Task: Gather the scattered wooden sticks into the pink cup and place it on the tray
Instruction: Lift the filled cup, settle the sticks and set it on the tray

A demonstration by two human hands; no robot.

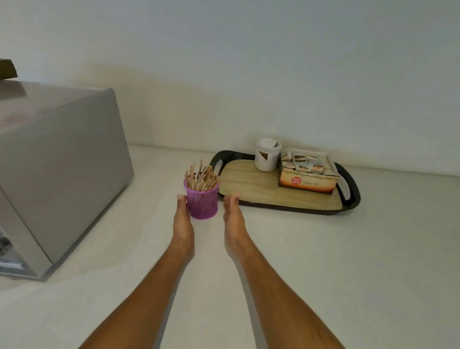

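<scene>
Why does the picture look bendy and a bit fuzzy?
In the head view, the wide lens bows the counter edge and stretches both arms; the whole frame is soft, so the print on the box is unreadable; light is even, with faint shadows beside the pink cup and the tray.

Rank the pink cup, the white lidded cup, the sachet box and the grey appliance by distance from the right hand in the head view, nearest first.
From the right hand:
1. pink cup, just to its left, on the counter.
2. white lidded cup, at the tray's back.
3. sachet box, on the tray, right of that cup.
4. grey appliance, far left.
</scene>
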